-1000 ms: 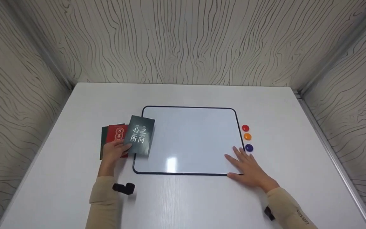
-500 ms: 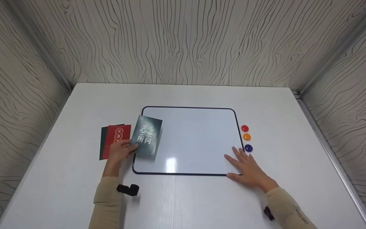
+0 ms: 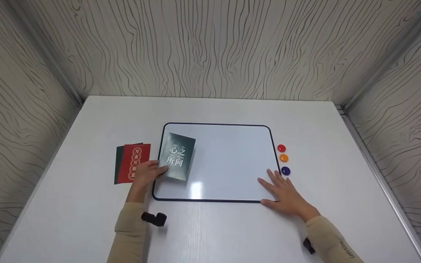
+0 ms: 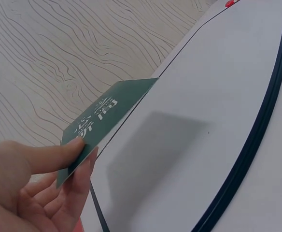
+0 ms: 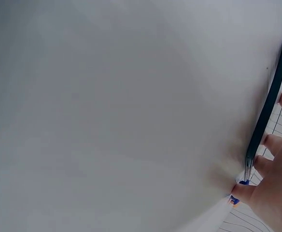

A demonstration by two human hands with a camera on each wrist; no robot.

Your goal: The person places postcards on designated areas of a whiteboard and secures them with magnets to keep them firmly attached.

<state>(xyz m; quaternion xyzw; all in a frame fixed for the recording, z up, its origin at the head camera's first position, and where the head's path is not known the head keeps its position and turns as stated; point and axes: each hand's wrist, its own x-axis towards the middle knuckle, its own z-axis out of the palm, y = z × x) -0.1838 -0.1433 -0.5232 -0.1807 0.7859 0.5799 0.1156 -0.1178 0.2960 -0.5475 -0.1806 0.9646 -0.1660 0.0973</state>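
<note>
My left hand (image 3: 147,174) pinches a dark green card (image 3: 178,156) with white Chinese characters by its lower left edge. In the left wrist view the thumb lies on the printed face of the card (image 4: 109,108), which is raised and casts a shadow on the whiteboard (image 3: 228,157). My right hand (image 3: 285,195) rests with spread fingers on the board's lower right corner, holding nothing. Two more cards lie left of the board: a red card (image 3: 130,155) with gold characters, overlapping a green card (image 3: 119,164).
Along the board's right edge lie a red round magnet (image 3: 281,148), an orange one and a dark blue magnet (image 3: 285,171). The board's black frame (image 3: 207,200) edges it on the white table (image 3: 232,233). Wood-grain panels (image 3: 210,47) stand at the back and both sides.
My left hand has carried the green card rightward, from the board's left edge to over the board, uncovering more of the red card. The right hand has stayed put.
</note>
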